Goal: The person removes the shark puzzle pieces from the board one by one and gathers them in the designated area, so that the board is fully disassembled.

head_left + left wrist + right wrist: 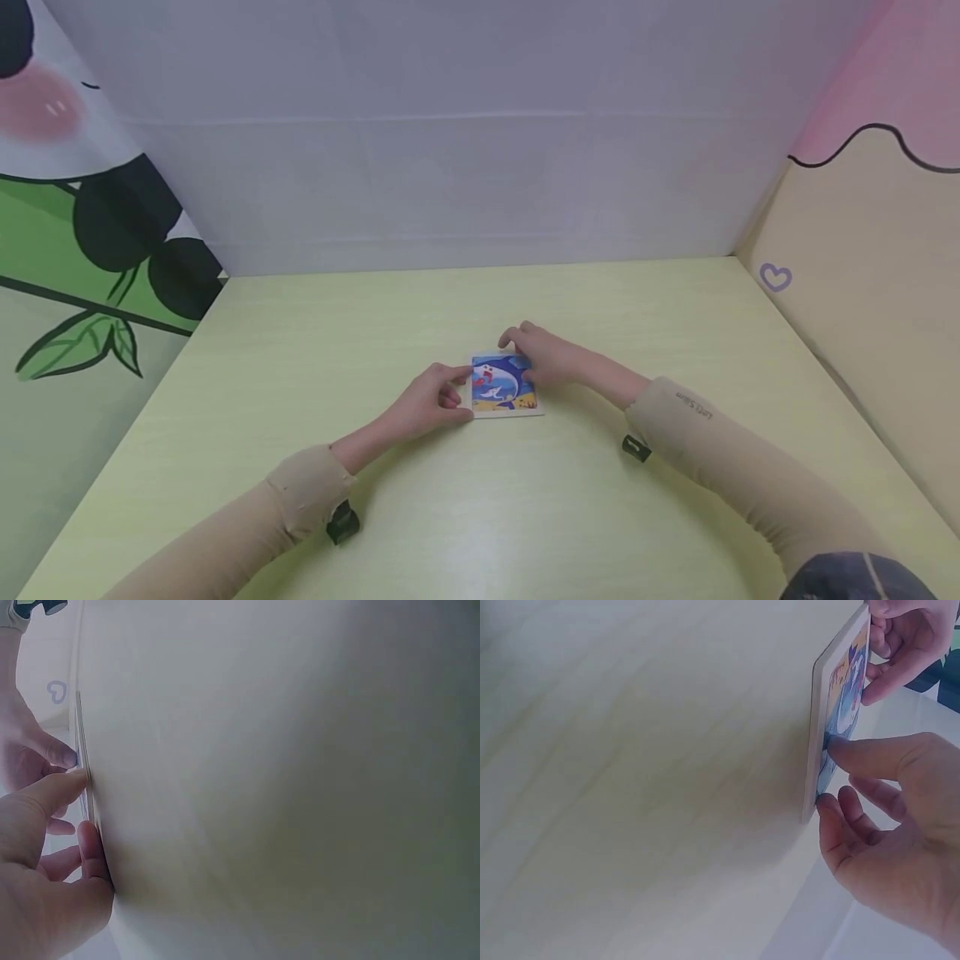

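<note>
A square picture board lies on the table, its cartoon blue whale and sea scene facing up inside a pale border. My left hand holds its left side, index finger near the upper part and thumb at the lower left corner. From the right, my right hand reaches over the upper right part. In the right wrist view, the right thumb presses the face of the picture board, and a fingertip touches near its corner. Only the thin edge of the board shows in the left wrist view.
A pale wooden-looking table spreads around the board. Behind it stands a plain light wall; printed panels flank both sides. Small black devices hang under both sleeves, and a dark patterned cloth shows at lower right.
</note>
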### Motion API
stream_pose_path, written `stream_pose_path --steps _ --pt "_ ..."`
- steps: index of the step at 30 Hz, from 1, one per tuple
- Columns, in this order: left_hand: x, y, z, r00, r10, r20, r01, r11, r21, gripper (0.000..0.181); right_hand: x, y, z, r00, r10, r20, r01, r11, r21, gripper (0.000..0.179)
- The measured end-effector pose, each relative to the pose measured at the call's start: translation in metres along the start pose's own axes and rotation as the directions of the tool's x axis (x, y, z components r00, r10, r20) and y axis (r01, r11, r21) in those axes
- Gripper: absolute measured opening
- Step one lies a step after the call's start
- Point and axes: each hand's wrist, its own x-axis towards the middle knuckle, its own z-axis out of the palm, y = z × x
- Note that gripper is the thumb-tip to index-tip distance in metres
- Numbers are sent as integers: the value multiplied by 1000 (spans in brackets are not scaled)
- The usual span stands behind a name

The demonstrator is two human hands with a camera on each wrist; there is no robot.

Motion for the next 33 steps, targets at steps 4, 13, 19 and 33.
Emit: stream_pose_path --steps 4,13,19,33 --pt "-1 2 0 1000 -6 2 6 1000 4 71 -1 -2 -2 1000 3 10 -3 1000 -22 53" --pt "-1 3 0 1000 -3 -9 3 1000 11 71 2 -1 -9 998 -21 53 21 1000 -9 53" --pt "-2 3 0 1000 -10 -8 10 1000 15 71 4 5 -11 995 -20 93 15 999 47 53" --pt "-3 5 0 1000 -10 -8 10 1000 8 72 5 10 -6 997 -77 27 77 997 -13 45"
